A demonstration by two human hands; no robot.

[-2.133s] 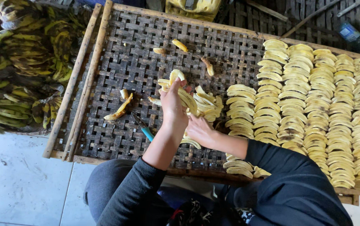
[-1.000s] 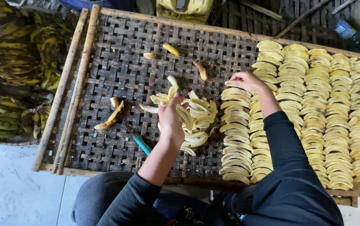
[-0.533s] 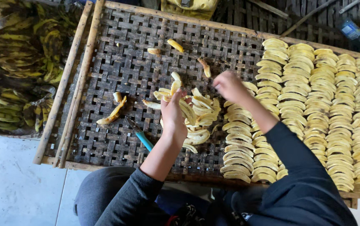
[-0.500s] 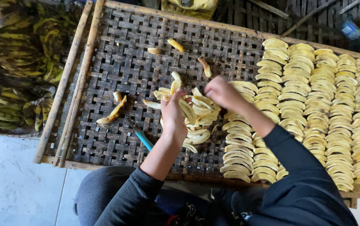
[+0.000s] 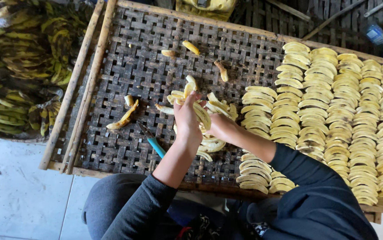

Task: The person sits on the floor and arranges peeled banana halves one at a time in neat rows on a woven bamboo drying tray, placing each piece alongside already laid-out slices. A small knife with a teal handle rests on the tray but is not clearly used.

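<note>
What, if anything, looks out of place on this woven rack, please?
A few banana pieces lie scattered alone on the bare woven rack, apart from the neat rows. A blue-handled knife lies loose beside the left hand.

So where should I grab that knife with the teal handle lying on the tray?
Probably by the teal handle, coming from the near edge. The knife lies flat on the woven tray, blade pointing away up-left, handle end nearest the left hand.
</note>
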